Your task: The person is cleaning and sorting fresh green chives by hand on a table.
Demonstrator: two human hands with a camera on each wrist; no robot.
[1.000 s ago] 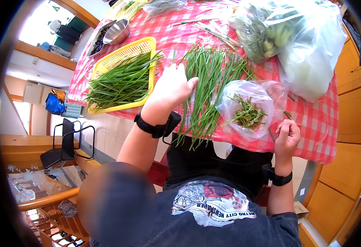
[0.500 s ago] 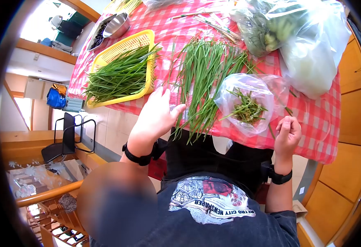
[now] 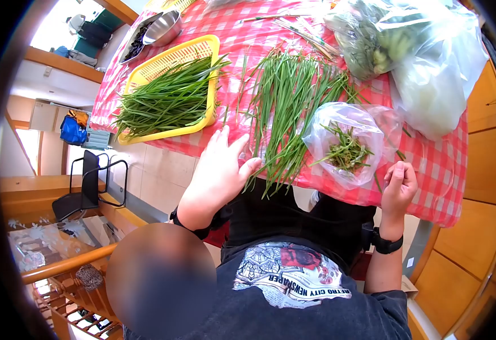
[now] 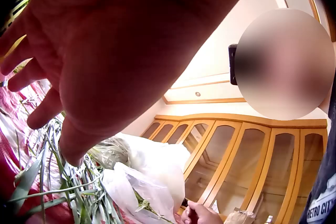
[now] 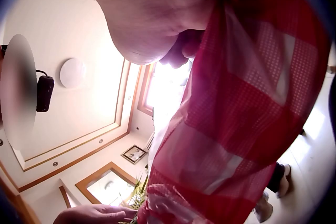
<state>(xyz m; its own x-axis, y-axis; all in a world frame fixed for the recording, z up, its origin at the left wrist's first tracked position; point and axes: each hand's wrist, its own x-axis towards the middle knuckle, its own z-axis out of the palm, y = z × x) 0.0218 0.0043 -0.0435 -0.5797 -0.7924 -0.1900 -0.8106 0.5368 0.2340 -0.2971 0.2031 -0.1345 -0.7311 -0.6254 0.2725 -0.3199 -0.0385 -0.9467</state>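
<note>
My left hand hovers palm down by the near table edge, its fingers spread and nothing between them. It is between the yellow basket of green chives and a loose spread of long chives; its thumb comes close to their lower ends. My right hand rests at the near table edge with fingers curled and thumb against the index finger; no held thing shows. Just left of it stands an opened clear plastic bag holding trimmed green and yellowish scraps. A short green stem lies just beyond the right fingertips.
Large plastic bags with leafy vegetables fill the far right of the red checked tablecloth. A steel bowl sits on a tray of dark pieces at the far left. Thin pale stalks lie at the back.
My left hand has drawn back from beside the chives toward the near table edge and lower left, fingers now spread wider. The right hand has stayed in place.
</note>
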